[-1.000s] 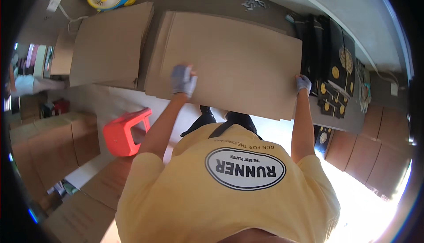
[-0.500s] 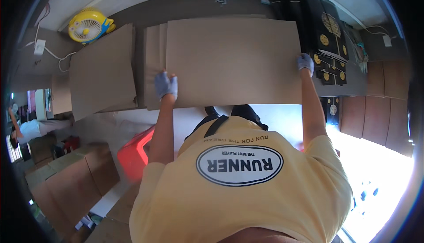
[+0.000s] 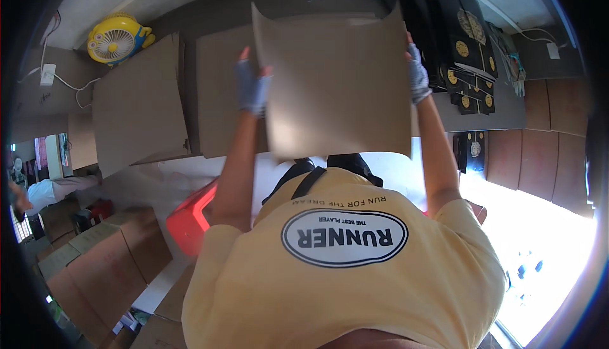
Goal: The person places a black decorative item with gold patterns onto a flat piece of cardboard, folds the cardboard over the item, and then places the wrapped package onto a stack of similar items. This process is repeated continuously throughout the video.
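Both gloved hands now hold one cardboard sheet (image 3: 336, 83) raised clear of the stack (image 3: 222, 89) on the surface (image 3: 482, 111); half a second ago it still lay flat there. The left hand (image 3: 252, 86) is clamped on its left edge, the right hand (image 3: 417, 76) on its right edge. A yellow fan (image 3: 115, 38) sits far left, black boxes (image 3: 463, 51) to the right.

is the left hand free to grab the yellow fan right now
Probably not. The left hand grips one edge of the cardboard sheet, the right hand the other. The yellow fan sits well off to the left.
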Demonstrator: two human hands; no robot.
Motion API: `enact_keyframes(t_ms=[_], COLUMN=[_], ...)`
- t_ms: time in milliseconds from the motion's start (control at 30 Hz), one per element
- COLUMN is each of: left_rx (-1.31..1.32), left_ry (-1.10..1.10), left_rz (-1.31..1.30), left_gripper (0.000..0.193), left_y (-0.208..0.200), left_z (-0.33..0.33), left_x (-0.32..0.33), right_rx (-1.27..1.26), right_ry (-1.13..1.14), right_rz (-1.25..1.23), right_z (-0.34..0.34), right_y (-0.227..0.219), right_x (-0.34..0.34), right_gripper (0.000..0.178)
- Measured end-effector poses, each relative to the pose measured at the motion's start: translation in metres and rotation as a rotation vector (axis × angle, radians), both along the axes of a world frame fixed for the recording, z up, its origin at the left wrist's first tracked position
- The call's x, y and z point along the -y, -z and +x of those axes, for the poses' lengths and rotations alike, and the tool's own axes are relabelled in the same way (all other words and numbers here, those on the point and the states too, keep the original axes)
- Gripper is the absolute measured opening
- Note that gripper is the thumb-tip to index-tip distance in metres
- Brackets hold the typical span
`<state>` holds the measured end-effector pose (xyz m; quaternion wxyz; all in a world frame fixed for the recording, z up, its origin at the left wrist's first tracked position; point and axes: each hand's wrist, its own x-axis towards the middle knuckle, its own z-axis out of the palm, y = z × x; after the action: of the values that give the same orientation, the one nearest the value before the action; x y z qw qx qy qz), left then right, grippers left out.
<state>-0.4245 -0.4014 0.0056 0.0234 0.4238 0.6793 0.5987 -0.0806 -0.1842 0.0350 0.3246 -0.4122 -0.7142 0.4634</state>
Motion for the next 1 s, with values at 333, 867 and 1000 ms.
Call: enact_keyframes(t_ms=[333, 867, 1000], left_rx=[-0.641, -0.742, -0.732], left_ry=[0.056, -0.137, -0.121], left_rz=[-1.055, -1.021, -0.955], left_gripper=[0.057, 0.048, 0.048], left_y=[0.007, 0.051, 0.054], left_z=[0.099, 0.106, 0.105], left_x=[-0.061, -0.059, -0.054], right_rx=[0.837, 0.934, 0.919], right_ry=[0.081, 0.109, 0.134], right_rz=[0.348, 0.533, 0.542], right_z=[-0.090, -0.122, -0.125], right_y=[-0.011, 0.082, 0.081], right_x=[0.066, 0.092, 0.094], right_gripper=[0.054, 0.054, 0.054])
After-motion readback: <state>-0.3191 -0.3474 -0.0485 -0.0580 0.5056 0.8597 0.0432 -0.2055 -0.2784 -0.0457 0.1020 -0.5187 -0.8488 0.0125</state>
